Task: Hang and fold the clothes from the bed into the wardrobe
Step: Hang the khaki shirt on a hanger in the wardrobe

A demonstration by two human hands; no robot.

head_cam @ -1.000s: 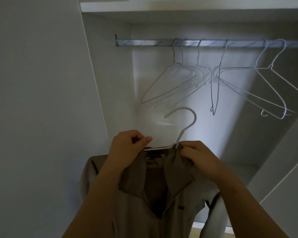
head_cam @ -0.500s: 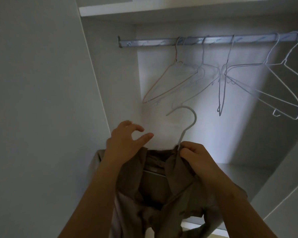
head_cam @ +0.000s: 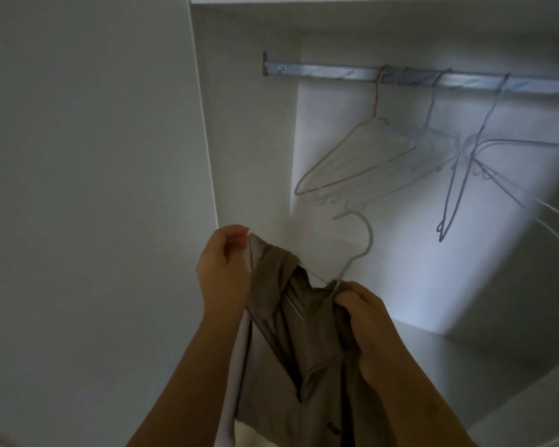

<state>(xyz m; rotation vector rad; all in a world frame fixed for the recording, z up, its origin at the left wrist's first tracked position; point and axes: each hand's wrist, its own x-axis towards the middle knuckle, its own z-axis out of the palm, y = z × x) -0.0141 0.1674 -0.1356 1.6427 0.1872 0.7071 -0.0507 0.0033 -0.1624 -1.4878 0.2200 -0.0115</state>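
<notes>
Evidently mid-fitting: the left hand point(head_cam: 226, 272) pinches the shirt point(head_cam: 307, 375) at its shoulder edge, probably to seat the cloth over the end of the hanger point(head_cam: 367, 240). The right hand point(head_cam: 365, 321) clenches collar and hanger neck together, leaving the hook free. The shirt hangs between both hands, well below the rail point(head_cam: 320, 72) and its empty hangers point(head_cam: 400, 159).

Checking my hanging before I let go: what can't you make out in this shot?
Head view:
- Hanger: arms mostly under the shirt; seating unclear.
- Shirt hem: cut off by the bottom edge.
- Right hand: whether it pinches cloth or wire, hidden in folds.
- Empty hangers: blurred, rightmost cut by the right edge; count unclear.
- Rod: right end beyond the edge.
</notes>
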